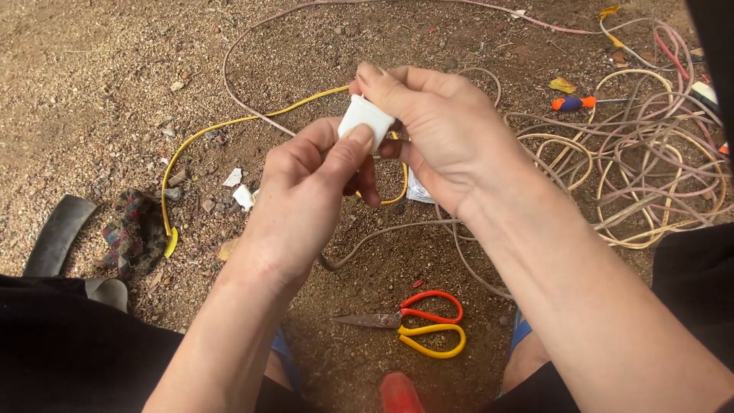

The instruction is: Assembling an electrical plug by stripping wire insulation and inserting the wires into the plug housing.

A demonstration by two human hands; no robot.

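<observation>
Pinching white plug [364, 116], tilted, both hands

The small block [364, 117] between the two hands is white. The wire [229, 122] that runs from it to the left is yellow. The scissors [417, 321] near the person have one red handle ring and one yellow ring, with rusty brown blades. The screwdriver [573, 102] far on the right has an orange and blue handle. The tangled cables [650, 168] on the right are pale pink and beige. The cloth [136, 229] on the left has a dark checked pattern. The ground [92, 76] is sandy brown.
</observation>
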